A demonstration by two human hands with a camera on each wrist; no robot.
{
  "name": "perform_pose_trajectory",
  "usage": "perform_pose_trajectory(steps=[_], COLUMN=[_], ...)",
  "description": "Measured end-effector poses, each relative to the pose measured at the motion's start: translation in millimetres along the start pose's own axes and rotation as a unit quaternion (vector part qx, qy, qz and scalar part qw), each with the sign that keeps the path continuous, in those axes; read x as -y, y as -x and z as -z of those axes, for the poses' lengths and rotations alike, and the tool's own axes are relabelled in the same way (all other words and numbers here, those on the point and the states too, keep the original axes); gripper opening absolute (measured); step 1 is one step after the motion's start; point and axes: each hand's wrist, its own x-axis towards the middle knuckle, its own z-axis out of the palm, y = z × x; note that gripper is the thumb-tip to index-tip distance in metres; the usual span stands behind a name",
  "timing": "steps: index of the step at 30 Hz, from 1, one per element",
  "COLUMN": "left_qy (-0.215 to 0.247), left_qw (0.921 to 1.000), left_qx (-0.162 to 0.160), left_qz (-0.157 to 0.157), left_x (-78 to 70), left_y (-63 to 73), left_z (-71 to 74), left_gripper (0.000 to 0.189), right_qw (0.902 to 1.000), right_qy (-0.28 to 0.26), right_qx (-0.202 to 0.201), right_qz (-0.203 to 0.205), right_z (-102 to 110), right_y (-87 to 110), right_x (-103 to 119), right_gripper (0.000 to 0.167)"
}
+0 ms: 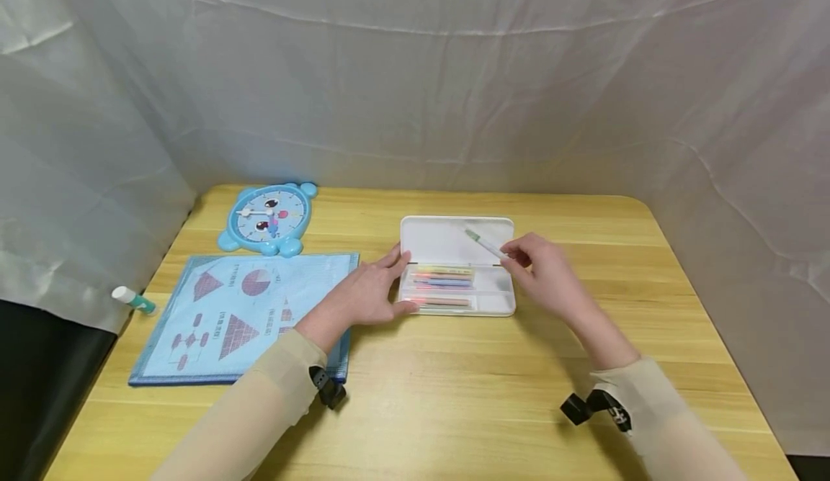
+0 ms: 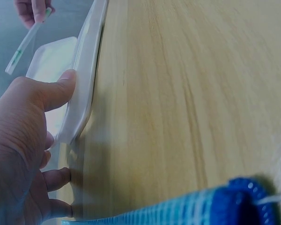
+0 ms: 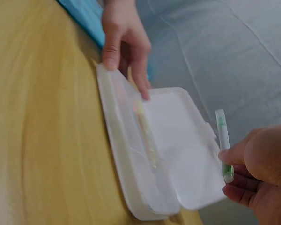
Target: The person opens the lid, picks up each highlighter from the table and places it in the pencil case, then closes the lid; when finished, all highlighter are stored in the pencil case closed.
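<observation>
A white pencil case (image 1: 496, 304) lies with its lid (image 1: 433, 239) folded back on the table. Several coloured pens (image 1: 444, 284) lie in its left part. My left hand (image 1: 366, 295) holds the left end of the case, its thumb on the front corner and its fingers by the hinge side. Between thumb and fingers, my right hand (image 1: 547, 276) pinches a slim pen (image 1: 485, 243) with a clear, green-tinted body, raised over the right side of the lid. In the right wrist view the pen (image 3: 223, 133) stands nearly upright, its lower end between the fingertips.
Left of the case lies a light blue mesh folder (image 1: 259, 322) printed with charts, partly under my left forearm. Behind it is a blue animal-shaped toy clock (image 1: 269, 216). A glue stick (image 1: 135, 299) lies at the table's left edge. A pale curtain (image 1: 415, 106) hangs around the table.
</observation>
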Motion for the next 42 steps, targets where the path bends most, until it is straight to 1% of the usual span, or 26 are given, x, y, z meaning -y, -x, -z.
perform_pose_trajectory(steps=[5,8,16,22,27,35,39,42], left_qy=[0.002,0.003,0.000,-0.003,-0.005,-0.001,-0.001,0.000], left_qw=[1.0000,1.0000,1.0000,1.0000,1.0000,1.0000,1.0000,0.9999], left_qx=[-0.002,0.000,0.001,0.003,0.003,0.002,0.002,0.002], left_qz=[-0.001,-0.001,0.004,0.004,0.003,0.007,0.008,0.010], left_x=[1.1,1.5,1.3,0.6,0.1,-0.8,-0.6,-0.4], left_y=[-0.6,-0.8,-0.5,-0.2,-0.2,-0.2,-0.8,-1.1], left_z=[-0.3,-0.5,0.0,1.0,1.4,1.0,0.8,0.4], left_gripper=[0.103,0.104,0.104,0.104,0.104,0.104,0.104,0.105], right_qw=[0.9984,0.9964,0.9907,0.9851,0.9831,0.9792,0.9778,0.9788], right_qy=[-0.022,-0.025,-0.003,0.029,0.048,0.073,0.079,0.078], right_qx=[0.039,0.062,0.114,0.140,0.137,0.117,0.114,0.112], right_qz=[0.033,0.052,0.074,0.095,0.112,0.149,0.158,0.153], right_z=[-16,-24,-48,-65,-70,-72,-74,-74], right_y=[-3.3,-3.9,-4.9,-5.3,-4.7,-1.4,-0.4,0.3], right_x=[5,10,20,19,17,11,10,11], right_gripper=[0.013,0.013,0.012,0.011,0.011,0.014,0.015,0.013])
